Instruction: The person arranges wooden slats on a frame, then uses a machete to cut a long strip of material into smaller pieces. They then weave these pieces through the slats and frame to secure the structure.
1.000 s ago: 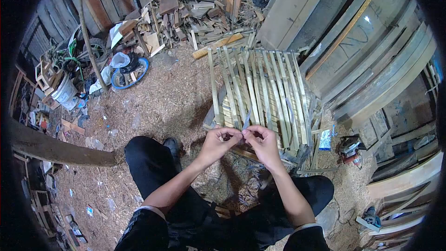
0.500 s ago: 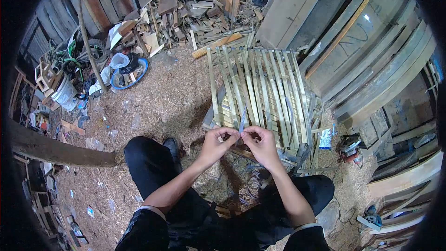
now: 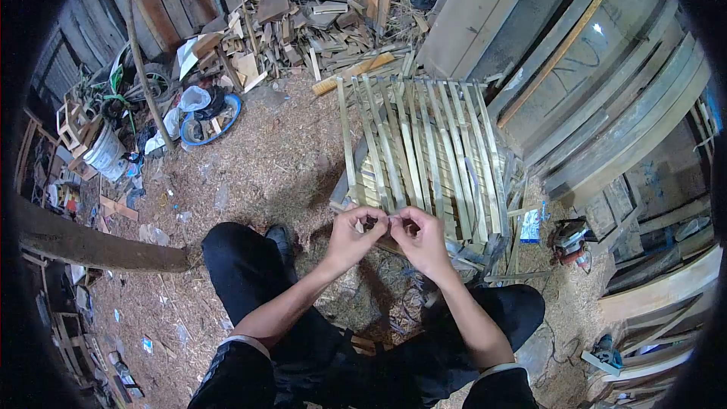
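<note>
My left hand (image 3: pixel 353 236) and my right hand (image 3: pixel 421 238) meet in front of me, thumbs and fingertips pinched together. Between the fingertips shows a sliver of a thin pale strip (image 3: pixel 391 216); most of it is hidden, and its material cannot be made out. Just beyond the fingers lies a stack of narrow wooden slats (image 3: pixel 418 144), laid side by side over crossing pieces. Neither hand appears to grip the slats.
Power tools stand on the floor at right, one red and grey (image 3: pixel 572 241), another blue (image 3: pixel 606 352). Boards (image 3: pixel 583 98) lean along the right wall. Scrap wood (image 3: pixel 295 34) is heaped at the back. A blue basin (image 3: pixel 214 129) and white bucket (image 3: pixel 106 153) stand left.
The thin strip, which stuck up beyond my fingertips before, now barely shows between them. Both hands stay in nearly the same place, fingers slightly shifted.
</note>
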Tool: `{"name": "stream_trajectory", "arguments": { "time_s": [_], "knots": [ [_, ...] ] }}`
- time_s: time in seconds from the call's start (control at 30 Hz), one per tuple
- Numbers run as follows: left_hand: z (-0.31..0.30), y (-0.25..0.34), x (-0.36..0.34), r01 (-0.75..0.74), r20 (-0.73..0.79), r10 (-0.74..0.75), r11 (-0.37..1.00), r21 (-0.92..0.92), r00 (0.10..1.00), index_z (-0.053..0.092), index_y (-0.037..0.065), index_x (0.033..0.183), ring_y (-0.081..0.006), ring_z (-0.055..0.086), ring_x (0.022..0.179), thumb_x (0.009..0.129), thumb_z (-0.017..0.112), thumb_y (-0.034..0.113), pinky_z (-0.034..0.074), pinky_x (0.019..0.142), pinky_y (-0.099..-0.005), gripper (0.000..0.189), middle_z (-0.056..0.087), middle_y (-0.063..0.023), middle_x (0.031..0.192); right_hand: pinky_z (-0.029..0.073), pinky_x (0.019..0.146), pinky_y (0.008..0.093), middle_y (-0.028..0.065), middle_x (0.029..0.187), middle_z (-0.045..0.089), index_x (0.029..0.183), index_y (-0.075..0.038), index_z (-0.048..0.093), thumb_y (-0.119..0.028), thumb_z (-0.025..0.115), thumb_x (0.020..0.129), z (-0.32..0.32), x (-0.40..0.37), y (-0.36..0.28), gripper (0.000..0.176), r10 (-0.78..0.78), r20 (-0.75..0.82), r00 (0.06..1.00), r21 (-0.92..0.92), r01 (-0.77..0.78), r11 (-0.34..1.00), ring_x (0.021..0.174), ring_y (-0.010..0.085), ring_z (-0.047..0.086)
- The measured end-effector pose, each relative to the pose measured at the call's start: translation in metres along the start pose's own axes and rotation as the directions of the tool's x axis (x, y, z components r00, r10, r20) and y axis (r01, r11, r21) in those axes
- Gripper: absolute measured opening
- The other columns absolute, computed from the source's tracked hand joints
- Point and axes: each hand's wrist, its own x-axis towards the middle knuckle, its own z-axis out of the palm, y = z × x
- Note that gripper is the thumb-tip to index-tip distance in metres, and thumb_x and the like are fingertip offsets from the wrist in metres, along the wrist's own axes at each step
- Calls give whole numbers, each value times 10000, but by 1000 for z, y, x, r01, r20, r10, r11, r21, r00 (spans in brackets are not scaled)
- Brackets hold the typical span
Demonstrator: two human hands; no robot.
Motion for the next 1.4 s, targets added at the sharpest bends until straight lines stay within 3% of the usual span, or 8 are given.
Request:
{"name": "stream_trajectory", "arguments": {
  "time_s": [0.2, 0.5, 0.7, 0.77, 0.9, 1.0, 1.23, 1.4],
  "knots": [
    [-4, 10, 5, 334, 132, -308, 837, -433, 942, 690, 51, 1018, -85, 594, 890, 956, 642, 119, 439, 808, -275, 103, 711, -5, 910, 421, 567, 205, 24, 787, 671, 1024, 19, 675, -51, 689, 905, -6, 2, -5, 139, 197, 99, 975, 193, -213, 958, 661, 34, 541],
    [-27, 24, 18, 350, 125, -345, 735, -581, 930, 587, 55, 1014, -158, 573, 833, 996, 531, 125, 470, 939, -377, 91, 566, -12, 823, 465, 939, 383, 94, 882, 708, 973, -92, 584, -165, 600, 943, -40, 20, -12, 80, 294, 84, 952, 647, -277, 710, 1024, 249, 681],
    [-46, 37, 22, 343, 155, -335, 630, -697, 929, 587, 57, 1025, -151, 614, 788, 1008, 602, 171, 538, 890, -381, 116, 485, 27, 716, 487, 850, 361, -21, 675, 494, 1017, -92, 568, -195, 593, 962, -53, 20, -21, 119, 427, 141, 893, 861, -324, 392, 707, 175, 601],
    [-59, 35, 20, 344, 177, -322, 597, -724, 930, 600, 44, 1030, -122, 600, 716, 1005, 619, 161, 552, 793, -330, 121, 517, 34, 721, 442, 680, 274, -75, 680, 433, 1004, -86, 599, -203, 612, 984, -62, 18, -23, 119, 364, 184, 913, 789, -358, 499, 614, 81, 501],
    [-78, 25, 18, 212, 62, -203, 946, -246, 977, 642, 17, 1070, -91, 565, 670, 1006, 621, 117, 445, 586, -249, 121, 614, -7, 763, 395, 583, 240, -90, 682, 442, 1023, -50, 631, -180, 673, 974, -72, 17, -27, 146, 401, 15, 916, 559, -340, 756, 568, 26, 410],
    [-93, 26, 14, -111, 92, 88, 951, 290, 992, 711, -39, 1050, -75, 629, 876, 956, 688, 70, 509, 718, -236, 146, 706, -54, 917, 359, 510, 210, -48, 680, 559, 1042, 2, 676, -92, 673, 967, -80, 11, -24, 120, 155, -67, 986, -127, -163, 979, 575, 6, 444],
    [-110, 27, 11, 14, 19, -20, 961, 276, 1000, 733, -31, 1051, -59, 573, 752, 956, 702, 124, 468, 647, -250, 184, 697, -37, 856, 441, 549, 232, 36, 772, 702, 1053, 5, 706, -118, 688, 958, -71, 1, -5, 157, 59, -43, 997, -145, -64, 987, 630, 38, 559],
    [-110, 15, 9, 31, -20, -26, 961, 276, 999, 740, -31, 1030, -23, 461, 659, 966, 699, 140, 376, 555, -219, 187, 589, 57, 750, 299, 485, 244, -34, 612, 525, 1041, 18, 712, -158, 701, 959, -77, -3, 16, 194, 110, -54, 993, -199, -118, 973, 567, 30, 389]
  ]
}}
